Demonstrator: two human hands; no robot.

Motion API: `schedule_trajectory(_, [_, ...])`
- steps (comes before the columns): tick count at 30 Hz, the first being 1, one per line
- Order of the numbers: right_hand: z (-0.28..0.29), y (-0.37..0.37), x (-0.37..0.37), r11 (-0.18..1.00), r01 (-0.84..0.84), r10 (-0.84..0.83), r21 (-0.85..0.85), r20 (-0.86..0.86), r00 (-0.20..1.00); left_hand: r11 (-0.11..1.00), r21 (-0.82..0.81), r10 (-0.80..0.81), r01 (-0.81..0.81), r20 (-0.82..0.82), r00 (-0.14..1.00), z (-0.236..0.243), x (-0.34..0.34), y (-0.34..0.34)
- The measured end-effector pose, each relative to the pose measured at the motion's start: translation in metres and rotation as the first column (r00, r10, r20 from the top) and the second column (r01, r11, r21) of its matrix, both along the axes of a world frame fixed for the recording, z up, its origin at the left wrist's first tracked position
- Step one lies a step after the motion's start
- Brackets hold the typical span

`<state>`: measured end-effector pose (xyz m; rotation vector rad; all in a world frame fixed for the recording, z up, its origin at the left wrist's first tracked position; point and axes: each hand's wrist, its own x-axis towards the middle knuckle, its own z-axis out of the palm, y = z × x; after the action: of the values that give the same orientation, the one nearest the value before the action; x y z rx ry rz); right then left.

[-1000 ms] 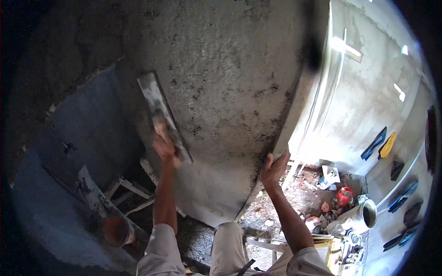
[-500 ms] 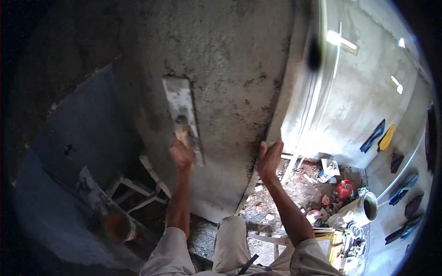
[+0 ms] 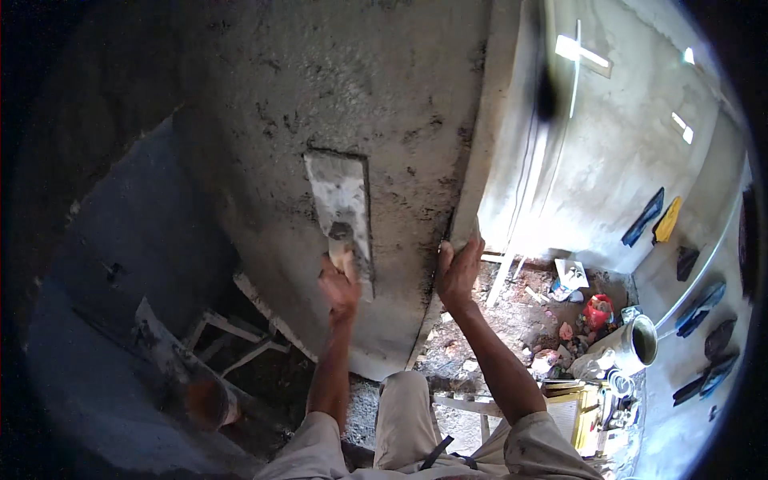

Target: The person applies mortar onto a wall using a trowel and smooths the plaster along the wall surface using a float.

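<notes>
My left hand [image 3: 340,290] is closed around the handle of a plastering trowel [image 3: 346,189], a long flat rectangular blade. The blade lies against a rough, wet-looking plastered wall face [image 3: 264,136], its length running nearly up and down. At the wall's right-hand edge, my right hand [image 3: 459,276] rests on the pale vertical border strip [image 3: 466,192]. The thumb stands apart from the stretched fingers there. Whether that strip is a separate board or the wall's own side, I cannot tell.
On the left stand a wooden frame [image 3: 232,336] and an orange-brown bucket [image 3: 210,402]. Rubble, a red bag [image 3: 598,310] and a pale bucket [image 3: 638,342] lie to the right. Clothes [image 3: 644,216] hang on the far right wall. A wooden bar [image 3: 468,406] is near my knees.
My left hand has slid the trowel rightward across the plaster, closer to the wall's edge. My right hand stays at that edge. The whole view has shifted slightly.
</notes>
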<state>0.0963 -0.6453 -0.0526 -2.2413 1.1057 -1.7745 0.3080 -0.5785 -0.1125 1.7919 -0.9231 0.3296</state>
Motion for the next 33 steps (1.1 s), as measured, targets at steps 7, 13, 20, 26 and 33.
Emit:
schedule_trajectory(7, [0.011,-0.001,-0.021,0.994,-0.099,0.098,0.054,0.004,0.995,0.986,-0.120,-0.100,0.111,0.094,0.990,0.226,-0.056,0.000])
schedule_trajectory(13, [0.016,-0.004,-0.032,0.975,-0.204,0.205,0.088,-0.008,0.979,0.993,-0.094,-0.038,0.066,0.280,0.959,0.050,-0.073,-0.023])
schedule_trajectory(20, [0.045,0.009,-0.063,0.858,-0.429,0.438,0.281,0.034,0.898,0.950,-0.167,-0.272,0.262,-0.035,0.962,0.063,-0.089,-0.002])
schedule_trajectory(26, [0.046,0.009,-0.067,0.864,-0.401,0.410,0.306,0.037,0.911,0.954,-0.124,-0.246,0.272,0.189,0.951,0.273,-0.111,-0.009])
schedule_trajectory(33, [0.056,0.013,-0.064,0.881,-0.398,0.416,0.257,-0.017,0.909,0.863,-0.329,-0.305,0.382,0.263,0.915,0.200,-0.114,-0.012])
